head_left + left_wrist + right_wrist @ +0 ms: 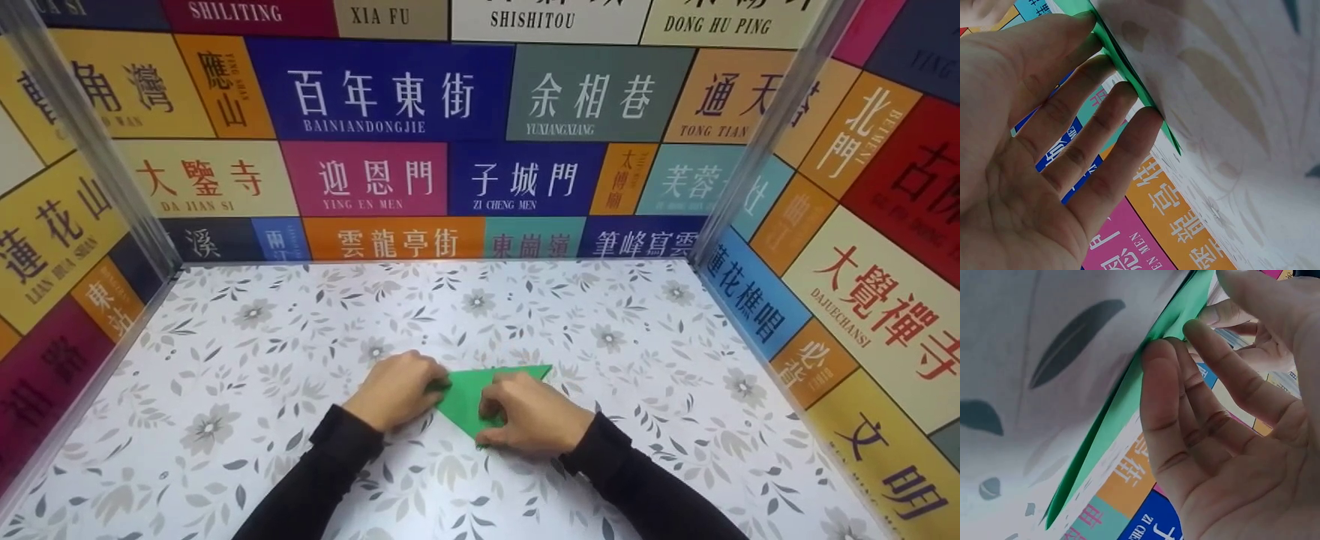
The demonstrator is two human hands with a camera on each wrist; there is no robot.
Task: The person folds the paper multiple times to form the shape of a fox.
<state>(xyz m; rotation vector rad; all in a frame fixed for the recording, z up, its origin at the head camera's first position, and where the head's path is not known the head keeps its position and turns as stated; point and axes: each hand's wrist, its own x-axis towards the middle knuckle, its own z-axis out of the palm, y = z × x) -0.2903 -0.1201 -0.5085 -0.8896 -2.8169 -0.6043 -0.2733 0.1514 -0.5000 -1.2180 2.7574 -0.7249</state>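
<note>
A green sheet of paper [463, 399], folded into a triangle, lies on the patterned tabletop between the two hands. At its left corner is my left hand [399, 388], its fingertips touching the paper; the left wrist view shows these fingers [1109, 121] long and slightly bent along the green edge. My right hand [534, 417] rests over the right part of the triangle, thumb close to the near corner. In the right wrist view its bent fingertips [1159, 363] press on the paper, whose layers stand slightly apart at the edge. The right hand hides part of the triangle.
The white tabletop [262, 360] carries a grey leaf and flower print. Panels of coloured blocks with Chinese lettering form a back wall [390, 90], a left wall [45, 247] and a right wall [885, 300] around it.
</note>
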